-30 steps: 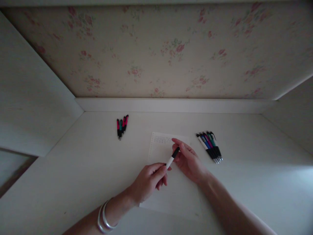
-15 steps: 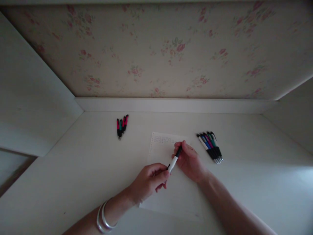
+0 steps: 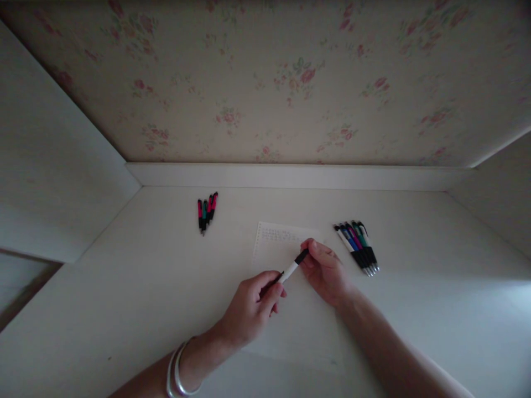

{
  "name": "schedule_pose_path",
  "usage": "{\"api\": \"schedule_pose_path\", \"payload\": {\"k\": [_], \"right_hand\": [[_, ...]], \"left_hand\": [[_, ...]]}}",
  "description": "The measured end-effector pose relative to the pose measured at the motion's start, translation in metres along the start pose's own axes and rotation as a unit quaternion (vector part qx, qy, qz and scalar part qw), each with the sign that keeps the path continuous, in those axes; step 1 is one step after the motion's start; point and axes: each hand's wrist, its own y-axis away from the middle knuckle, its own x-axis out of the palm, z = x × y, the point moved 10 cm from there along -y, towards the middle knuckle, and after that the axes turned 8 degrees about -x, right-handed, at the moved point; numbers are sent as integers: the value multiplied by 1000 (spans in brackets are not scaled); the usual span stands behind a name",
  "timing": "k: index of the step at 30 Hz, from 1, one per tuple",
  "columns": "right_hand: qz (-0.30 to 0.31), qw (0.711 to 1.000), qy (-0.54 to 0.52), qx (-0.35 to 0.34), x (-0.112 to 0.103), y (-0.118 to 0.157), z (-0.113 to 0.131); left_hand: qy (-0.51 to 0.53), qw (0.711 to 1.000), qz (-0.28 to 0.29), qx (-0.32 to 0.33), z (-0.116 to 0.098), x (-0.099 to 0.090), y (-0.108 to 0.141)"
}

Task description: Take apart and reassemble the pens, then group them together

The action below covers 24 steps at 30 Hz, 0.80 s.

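Observation:
A white pen (image 3: 290,270) with a black grip is held between my two hands, above a sheet of paper (image 3: 298,337). My left hand (image 3: 254,303) is closed around its white barrel, thumb on top. At the black end, the fingertips of my right hand (image 3: 326,272) pinch the pen; its very tip is hidden by them. Several lines of handwriting run along the top of the paper, which lies flat and is partly covered by my hands. Two silver bangles (image 3: 178,369) circle my left wrist.
Several pens (image 3: 357,249) in white, blue, purple and green lie side by side on the right of the white desk (image 3: 166,287). Further left is a smaller group of red and green pens (image 3: 206,213). A floral-patterned wall (image 3: 249,83) rises behind, with white panels on both sides.
The pen has tilted flatter, and my left hand has shifted slightly left. My right hand has moved a little to the right, still at the black end. Both pen groups stay put.

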Motion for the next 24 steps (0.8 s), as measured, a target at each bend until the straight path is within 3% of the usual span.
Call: {"api": "schedule_pose_path", "payload": {"k": [7,12,16,20,24], "right_hand": [[-13,1000,-4,14,1,1,-1],[-41,998,-17,50,0,3,-8],[-32,998,5,49,2,2,-8],[-13,999,18,47,6,3,-9],[14,996,72,40,6,6,-12]], "left_hand": [[-25,1000,-8,-4,-1,2,4],[-23,998,54,0,-2,14,9],[-68,990,99,74,-7,26,15],[-122,976,92,156,-18,32,19],[-179,963,89,181,-24,36,22]]}}
